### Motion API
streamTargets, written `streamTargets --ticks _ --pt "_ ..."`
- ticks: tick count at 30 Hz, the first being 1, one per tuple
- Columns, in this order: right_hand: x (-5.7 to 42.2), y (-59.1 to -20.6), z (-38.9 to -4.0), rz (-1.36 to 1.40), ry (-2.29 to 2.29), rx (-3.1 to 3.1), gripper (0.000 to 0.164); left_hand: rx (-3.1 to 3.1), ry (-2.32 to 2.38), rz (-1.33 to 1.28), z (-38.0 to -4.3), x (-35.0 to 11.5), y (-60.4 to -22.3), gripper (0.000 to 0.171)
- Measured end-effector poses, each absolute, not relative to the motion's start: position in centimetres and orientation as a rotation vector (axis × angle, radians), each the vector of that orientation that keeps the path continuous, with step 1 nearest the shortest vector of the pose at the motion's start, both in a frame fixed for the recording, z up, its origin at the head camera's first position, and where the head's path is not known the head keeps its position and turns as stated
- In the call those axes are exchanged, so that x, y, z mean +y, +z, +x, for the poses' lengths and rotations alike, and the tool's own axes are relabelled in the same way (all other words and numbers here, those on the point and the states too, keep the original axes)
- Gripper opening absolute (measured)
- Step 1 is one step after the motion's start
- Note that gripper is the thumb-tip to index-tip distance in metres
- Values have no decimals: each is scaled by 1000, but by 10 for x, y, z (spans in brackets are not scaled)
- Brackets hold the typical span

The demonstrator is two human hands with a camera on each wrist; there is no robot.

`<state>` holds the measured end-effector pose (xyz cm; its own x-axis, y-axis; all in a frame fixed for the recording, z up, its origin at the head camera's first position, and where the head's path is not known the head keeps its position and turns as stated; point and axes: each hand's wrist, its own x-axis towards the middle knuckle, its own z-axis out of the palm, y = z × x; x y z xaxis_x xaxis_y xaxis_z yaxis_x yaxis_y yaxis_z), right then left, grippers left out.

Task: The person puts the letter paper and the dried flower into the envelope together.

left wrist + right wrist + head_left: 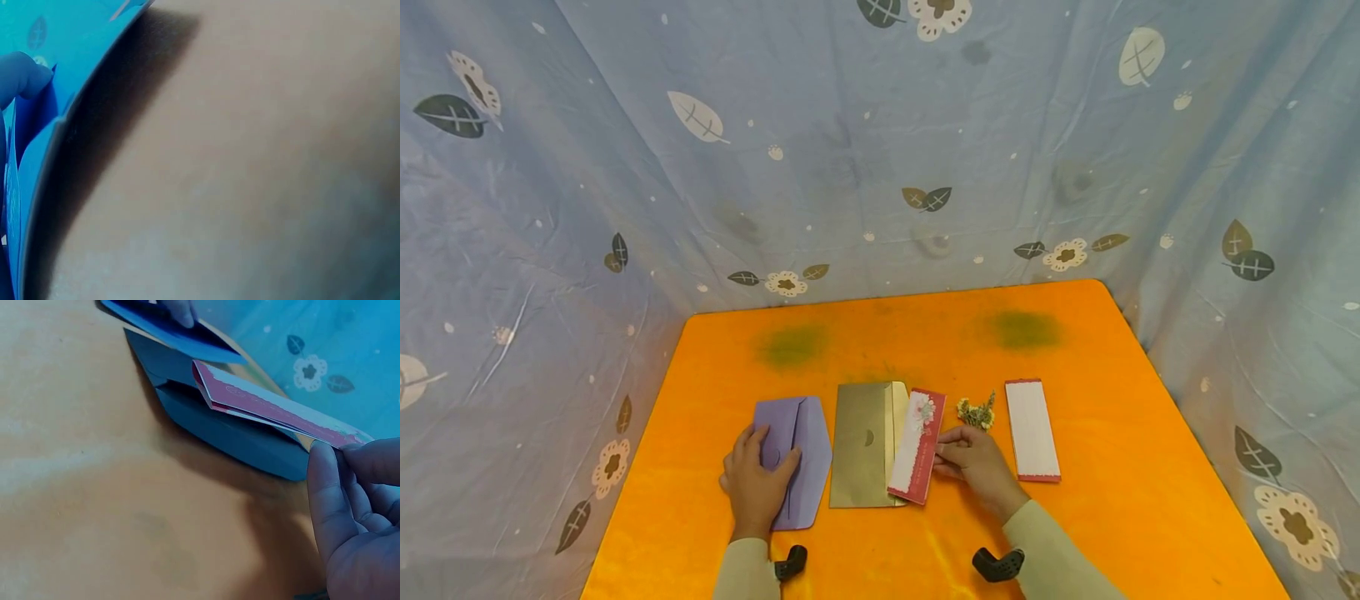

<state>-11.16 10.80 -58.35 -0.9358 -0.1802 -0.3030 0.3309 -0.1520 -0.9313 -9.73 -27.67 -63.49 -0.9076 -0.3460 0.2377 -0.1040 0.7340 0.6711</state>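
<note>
Folded red-and-white floral card (913, 454) is raised, tilted, over the gold envelope (856, 417), flap open. Purple envelope (812, 467), flap likewise open, sits to its left.

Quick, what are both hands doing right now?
Left hand: holding the purple envelope.
Right hand: pinching the red-and-white card by its edge.

Right hand (362, 519) pinching one end of folded pink-and-white card (275, 411) between thumb and fingers. Card slanting across dark envelope (225, 445), whose slit gapes beneath; contact unclear. Beyond, blue envelope (184, 339), mouth spread, left hand (180, 309) reaching finger to opening. Both envelopes toward counter (87, 506) edge bordering flowered curtain (356, 337). Shadows across counter.
</note>
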Motion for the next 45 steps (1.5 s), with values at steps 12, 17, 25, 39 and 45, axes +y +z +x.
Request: streamTargets --ticks 12,17,25,39,45 --pt "90 -586 -114 118 -2144 1773 17 -2591 -963 348 -98 -277 -636 75" --pt "81 -587 -115 136 -2151 1761 17 -2599 -959 350 -98 -278 -637 75" --pt "70 -585 -116 121 -2136 1766 17 -2597 -950 344 -98 -277 -636 74" --pt "47 -584 -117 86 -2133 1701 16 -2594 -954 350 -98 -276 -634 74" --pt "40 -592 -118 84 -2104 1690 13 -2593 -956 350 -98 -274 -632 73"
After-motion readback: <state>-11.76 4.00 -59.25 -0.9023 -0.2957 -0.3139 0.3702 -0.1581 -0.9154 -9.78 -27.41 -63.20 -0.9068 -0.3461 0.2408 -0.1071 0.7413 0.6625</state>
